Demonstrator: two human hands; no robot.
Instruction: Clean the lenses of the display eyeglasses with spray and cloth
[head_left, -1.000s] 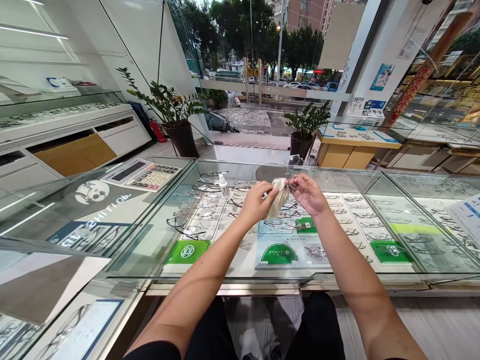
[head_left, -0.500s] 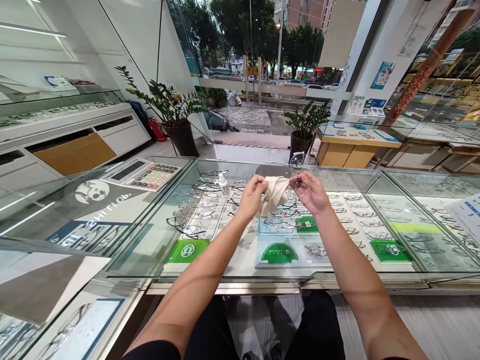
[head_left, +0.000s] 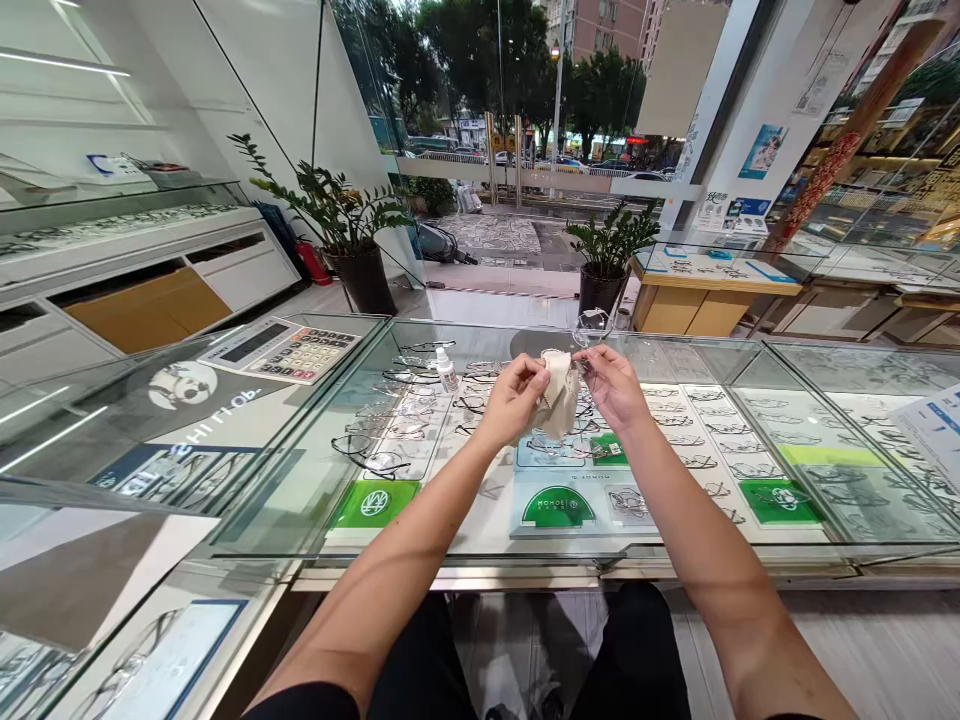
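A beige cleaning cloth is bunched in the fingers of my left hand, above the glass display counter. My right hand pinches a pair of thin, clear eyeglasses, one lens showing above the fingertips. The cloth lies against the part of the eyeglasses between my hands, and hides it. On the counter, left of my hands, stands a small white spray bottle. Behind the hands is a dark grey oval tray.
Rows of spectacle frames fill the glass display counter, with several black frames at its left. A large calculator lies on the left counter. Two potted plants stand beyond, and a printed sheet is at the right edge.
My left hand has moved right with the cloth, closer to my right hand. The cloth now hangs folded over differently. The eyeglasses have shifted slightly left and down.
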